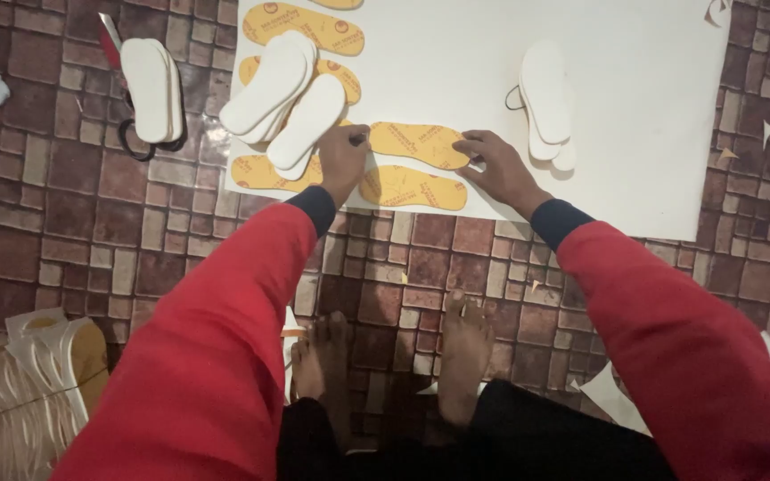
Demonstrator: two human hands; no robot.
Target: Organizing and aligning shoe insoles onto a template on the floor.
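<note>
On the white sheet [634, 134], a yellow insole [419, 142] lies between both hands' fingers [472, 145], pressed flat

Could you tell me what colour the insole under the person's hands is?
Yellow-orange with faint darker print; the insole shows best in the head view.

Clear plastic pkg [11, 401] of pale insoles is seen btm-left on floor; reddish printed marks borne by yellow insoles [416, 142].
</note>
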